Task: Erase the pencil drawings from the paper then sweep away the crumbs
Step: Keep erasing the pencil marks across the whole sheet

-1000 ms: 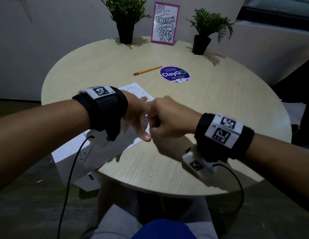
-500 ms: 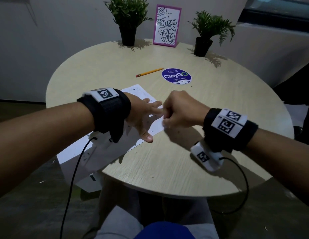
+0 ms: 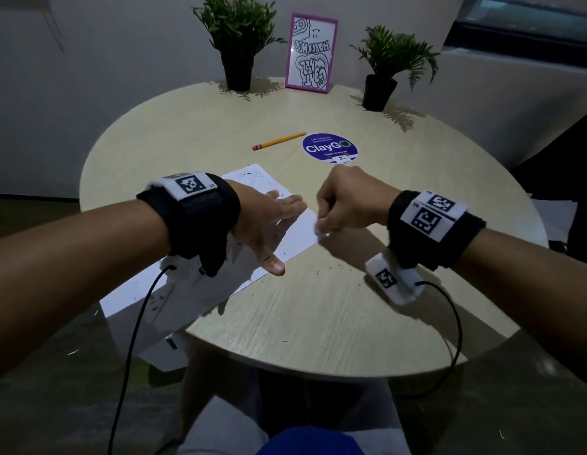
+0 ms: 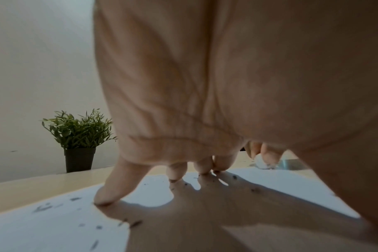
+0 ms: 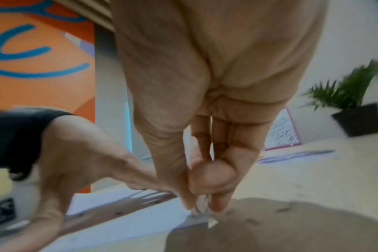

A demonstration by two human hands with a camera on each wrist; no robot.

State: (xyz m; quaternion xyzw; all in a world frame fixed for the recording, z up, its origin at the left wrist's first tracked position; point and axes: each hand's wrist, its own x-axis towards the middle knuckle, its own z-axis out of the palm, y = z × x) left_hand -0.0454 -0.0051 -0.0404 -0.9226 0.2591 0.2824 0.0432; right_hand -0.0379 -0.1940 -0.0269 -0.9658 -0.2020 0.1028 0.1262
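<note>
At a round wooden table [image 3: 400, 198], a person's left hand [image 3: 265, 224] lies flat on a sheet of paper [image 3: 295, 238], fingers [image 4: 119, 184] straight and spread, tips pressing the sheet down. The right hand [image 3: 347, 201] is curled, its thumb and fingertips [image 5: 218, 202] pinching a small white eraser [image 3: 318, 228] at the paper's right corner; the eraser touches the sheet at its edge. The paper runs from the table's middle towards the near left, where its end hangs past the rim. Dark crumbs [image 3: 331, 269] speckle the sheet and the bare wood just beside it, between the two hands and nearer the person. No pencil lines can be made out on the part of the sheet that shows.

Farther back, well apart from the hands, a yellow pencil [image 3: 279, 141] lies beside a round purple sticker [image 3: 329, 148]. Two potted plants [image 3: 238, 37] stand at the table's far edge, with a pink-framed picture [image 3: 311, 52] upright between them. Both wrists wear black bands with printed markers [image 3: 190, 184].
</note>
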